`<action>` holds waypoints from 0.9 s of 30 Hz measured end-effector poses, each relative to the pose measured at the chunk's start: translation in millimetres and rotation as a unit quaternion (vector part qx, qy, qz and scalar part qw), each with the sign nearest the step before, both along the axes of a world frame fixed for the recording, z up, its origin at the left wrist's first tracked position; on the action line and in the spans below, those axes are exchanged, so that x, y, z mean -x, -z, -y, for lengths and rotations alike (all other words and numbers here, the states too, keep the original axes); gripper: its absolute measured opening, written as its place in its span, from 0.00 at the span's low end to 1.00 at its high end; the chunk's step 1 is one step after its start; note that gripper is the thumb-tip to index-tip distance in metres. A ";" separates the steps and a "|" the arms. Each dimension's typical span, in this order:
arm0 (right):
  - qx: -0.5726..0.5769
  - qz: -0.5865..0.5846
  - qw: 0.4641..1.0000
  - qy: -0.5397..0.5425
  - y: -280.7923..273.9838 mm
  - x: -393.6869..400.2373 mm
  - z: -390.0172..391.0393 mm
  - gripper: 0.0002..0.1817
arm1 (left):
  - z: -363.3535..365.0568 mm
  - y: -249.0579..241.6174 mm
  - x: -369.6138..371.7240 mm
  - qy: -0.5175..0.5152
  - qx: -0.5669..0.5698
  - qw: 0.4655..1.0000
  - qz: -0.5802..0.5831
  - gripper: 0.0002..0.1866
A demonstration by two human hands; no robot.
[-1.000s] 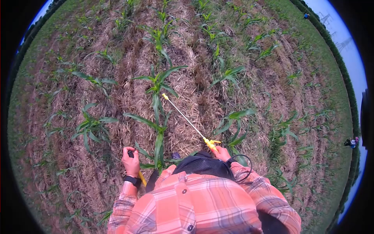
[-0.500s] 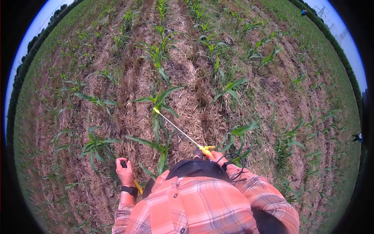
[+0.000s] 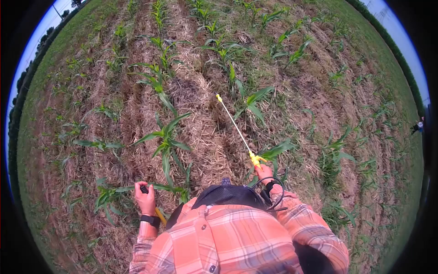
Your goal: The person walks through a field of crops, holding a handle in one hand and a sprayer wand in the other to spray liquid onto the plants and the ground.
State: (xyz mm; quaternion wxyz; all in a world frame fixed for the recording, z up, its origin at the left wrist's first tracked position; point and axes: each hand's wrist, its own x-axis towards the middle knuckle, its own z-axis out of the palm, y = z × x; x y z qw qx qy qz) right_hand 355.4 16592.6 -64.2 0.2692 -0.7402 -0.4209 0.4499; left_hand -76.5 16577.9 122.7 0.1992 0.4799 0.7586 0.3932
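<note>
My right hand (image 3: 263, 172) is closed around the yellow handle of a spray wand (image 3: 236, 127). Its thin pale tube points forward and slightly left, with the yellow nozzle (image 3: 219, 98) over straw between two rows of young corn. A black hose (image 3: 282, 192) loops beside my right wrist. At the lower left, my left hand (image 3: 146, 201) grips the black end of a pump lever (image 3: 160, 215), whose yellow bar runs back toward my body. A corn plant (image 3: 165, 135) stands ahead of me, left of the wand; another corn plant (image 3: 252, 102) grows just right of the nozzle.
Rows of young corn run forward through dry straw (image 3: 200, 132). Weeds grow among the rows on the right. Another person (image 3: 419, 125) is far off at the right edge. Trees line the field's far sides.
The wand has swung right, its nozzle moving from the left corn plant to the straw near the right row. My left hand has risen slightly, and the plants have shifted in view.
</note>
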 end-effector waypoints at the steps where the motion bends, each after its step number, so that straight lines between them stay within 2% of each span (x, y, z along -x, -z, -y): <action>1: 0.001 0.000 1.000 0.001 3.8 -6.9 -2.8 0.12 | -7.1 0.4 -3.7 0.001 0.001 1.000 0.000 0.08; 4: 0.017 -0.125 0.985 0.120 9.7 -23.1 -17.5 0.11 | -27.6 1.0 -12.1 0.007 -0.010 1.000 -0.017 0.08; 7: 0.053 -0.115 0.976 0.177 -4.2 -38.1 -38.9 0.13 | -43.7 2.3 -16.5 0.017 -0.011 1.000 -0.018 0.08; 11: 0.016 -0.148 0.959 0.239 3.8 -53.7 -59.7 0.14 | -60.7 9.0 -5.9 0.008 -0.006 1.000 -0.007 0.07; 15: 0.018 -0.111 0.958 0.264 2.8 -44.7 -82.3 0.14 | -86.8 20.3 9.0 0.021 0.006 1.000 -0.007 0.07; 17: 0.024 -0.104 0.962 0.252 3.5 -30.7 -89.7 0.14 | -103.8 35.6 21.3 0.020 0.009 1.000 0.002 0.07; 21: 0.041 -0.060 0.979 0.192 -0.4 11.6 -125.4 0.14 | -141.9 29.4 39.8 0.015 0.005 1.000 0.011 0.07; 25: 0.082 -0.084 0.983 0.139 -12.1 63.5 -159.6 0.15 | -163.1 22.0 62.7 -0.006 0.018 0.999 0.045 0.06; 27: 0.069 -0.083 0.992 0.067 -16.7 86.3 -174.2 0.13 | -172.1 20.6 73.9 -0.011 0.006 0.999 0.041 0.06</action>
